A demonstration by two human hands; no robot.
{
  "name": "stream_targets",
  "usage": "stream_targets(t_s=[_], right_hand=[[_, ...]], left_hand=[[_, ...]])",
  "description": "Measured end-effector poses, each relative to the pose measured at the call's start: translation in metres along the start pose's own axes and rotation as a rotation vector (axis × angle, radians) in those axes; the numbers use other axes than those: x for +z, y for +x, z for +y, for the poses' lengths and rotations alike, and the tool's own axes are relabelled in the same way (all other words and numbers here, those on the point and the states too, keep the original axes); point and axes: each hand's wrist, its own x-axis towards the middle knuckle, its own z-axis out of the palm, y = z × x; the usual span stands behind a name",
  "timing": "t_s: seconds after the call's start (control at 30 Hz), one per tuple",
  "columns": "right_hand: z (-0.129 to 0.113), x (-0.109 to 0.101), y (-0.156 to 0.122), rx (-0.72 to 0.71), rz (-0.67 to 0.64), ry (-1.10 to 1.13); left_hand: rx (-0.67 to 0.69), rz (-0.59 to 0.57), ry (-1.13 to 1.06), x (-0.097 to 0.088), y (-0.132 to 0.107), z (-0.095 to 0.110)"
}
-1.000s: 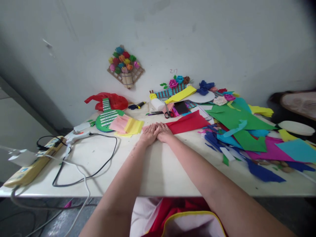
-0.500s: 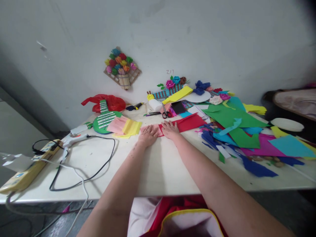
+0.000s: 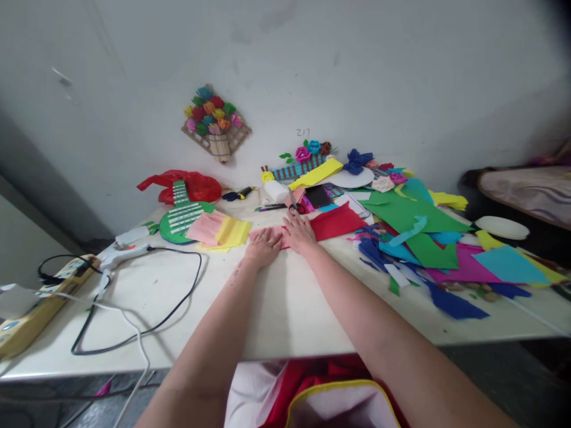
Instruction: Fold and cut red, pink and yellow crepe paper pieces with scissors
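Two hands [image 3: 301,234], pink paper [image 3: 279,228] under left, red paper [image 3: 338,223] under right.

Laid Palm-Down, Side by Side

The left forearm [image 3: 214,330] is extended from the lower left of the frame, the right forearm [image 3: 357,300] from the lower right. The left grip [image 3: 264,245] is set flat, just beside the right grip [image 3: 301,233], whose fingers [image 3: 292,221] are slightly spread.
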Motion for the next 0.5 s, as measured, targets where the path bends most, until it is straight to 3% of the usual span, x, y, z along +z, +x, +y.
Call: stream_targets(t_s=[0.07,0.17,0.37,0.5], right_hand=[[-0.003,0.002,0.0,-0.087,-0.15,0.047],[-0.005,0.003,0.0,-0.069,-0.268,0.08],[-0.005,0.006,0.002,-0.047,-0.26,0.055],[-0.005,0.008,0.002,-0.063,-0.232,0.048]], left_hand=[[-0.011,-0.004,0.006,-0.001,-0.001,0.001],[-0.002,0.003,0.011,0.0,-0.001,0.001],[-0.058,0.103,-0.084,0.008,0.0,-0.001],[-0.106,0.103,-0.166,0.009,0.001,0.0]])
